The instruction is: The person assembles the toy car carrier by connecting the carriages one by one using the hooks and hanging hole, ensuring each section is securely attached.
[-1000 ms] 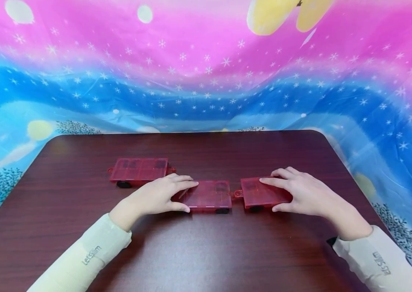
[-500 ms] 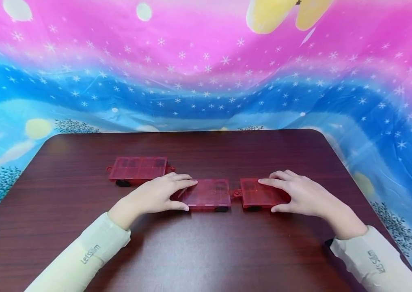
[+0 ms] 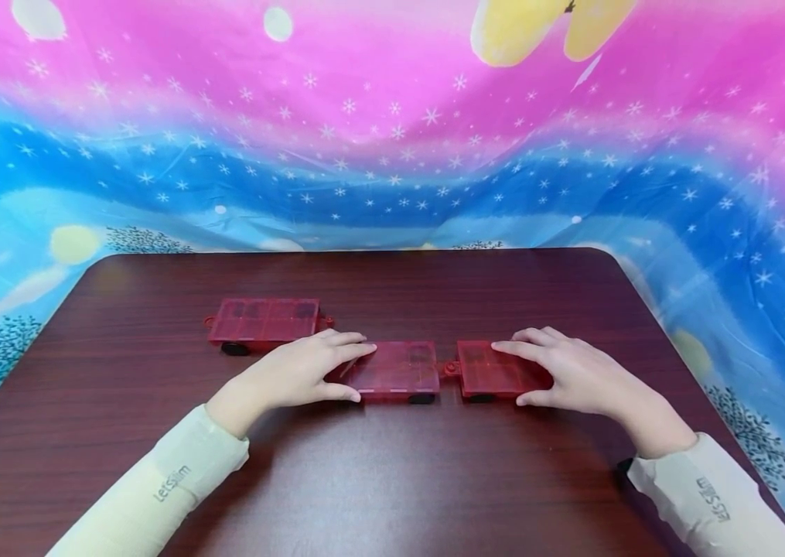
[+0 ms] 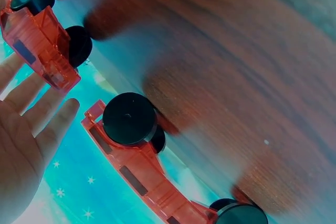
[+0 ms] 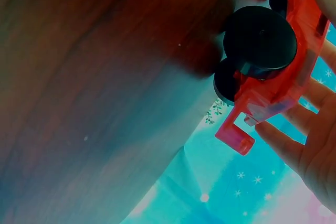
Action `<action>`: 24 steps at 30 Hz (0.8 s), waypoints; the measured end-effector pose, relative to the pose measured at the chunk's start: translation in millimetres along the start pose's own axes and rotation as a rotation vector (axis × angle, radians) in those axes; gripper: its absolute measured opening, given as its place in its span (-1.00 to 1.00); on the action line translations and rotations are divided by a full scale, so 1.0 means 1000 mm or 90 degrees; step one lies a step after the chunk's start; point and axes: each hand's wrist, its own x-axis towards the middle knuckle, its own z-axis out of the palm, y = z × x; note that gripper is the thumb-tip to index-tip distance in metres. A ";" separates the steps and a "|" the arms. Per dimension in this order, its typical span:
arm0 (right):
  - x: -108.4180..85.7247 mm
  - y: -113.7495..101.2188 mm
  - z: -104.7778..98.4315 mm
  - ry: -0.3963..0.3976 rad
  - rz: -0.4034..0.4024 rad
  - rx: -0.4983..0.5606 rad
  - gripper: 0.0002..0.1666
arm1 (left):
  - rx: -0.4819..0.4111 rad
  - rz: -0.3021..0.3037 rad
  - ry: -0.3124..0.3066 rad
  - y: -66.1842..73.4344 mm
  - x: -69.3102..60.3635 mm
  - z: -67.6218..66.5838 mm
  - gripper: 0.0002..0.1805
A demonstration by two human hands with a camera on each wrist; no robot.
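Observation:
Three translucent red toy car bases with black wheels are in the head view. My left hand (image 3: pixel 302 371) holds the left end of the middle car base (image 3: pixel 399 371), thumb at the near side and fingers at the far side. The right car base (image 3: pixel 503 367) is gripped the same way at its right end by my right hand (image 3: pixel 573 371). Between these two, a round red coupling loop (image 3: pixel 451 369) sits close against the middle base; whether they are linked I cannot tell. In the right wrist view, a hook (image 5: pixel 236 137) sticks out from the right base's end.
The third car base (image 3: pixel 263 321) stands farther back on the left, partly behind my left hand. All rest on a dark red-brown wooden table (image 3: pixel 392 480) with rounded far corners. A pink and blue snowflake cloth (image 3: pixel 364 155) hangs behind it.
My right hand and forearm have shifted very slightly left with the right car base. The left hand and the other car bases keep nearly the same places.

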 end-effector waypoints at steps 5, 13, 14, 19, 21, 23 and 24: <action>-0.003 -0.001 -0.005 0.001 -0.004 0.005 -0.05 | 0.015 0.003 0.001 0.002 -0.004 -0.001 -0.21; -0.002 -0.006 -0.014 0.024 -0.018 0.033 -0.03 | 0.012 0.001 0.020 0.002 -0.024 -0.011 -0.22; 0.000 -0.007 -0.014 0.027 -0.020 0.036 -0.03 | 0.015 -0.001 0.024 0.000 -0.027 -0.012 -0.22; 0.011 -0.015 -0.016 0.032 -0.037 0.056 -0.05 | 0.024 -0.026 0.055 -0.011 -0.044 -0.016 -0.23; 0.017 -0.020 -0.017 0.030 -0.043 0.067 -0.05 | 0.026 -0.040 0.066 -0.017 -0.051 -0.018 -0.22; 0.023 -0.025 -0.018 0.027 -0.047 0.076 -0.06 | 0.027 -0.056 0.077 -0.024 -0.057 -0.022 -0.22; 0.027 -0.028 -0.019 0.025 -0.049 0.082 -0.07 | 0.027 -0.065 0.082 -0.027 -0.060 -0.024 -0.21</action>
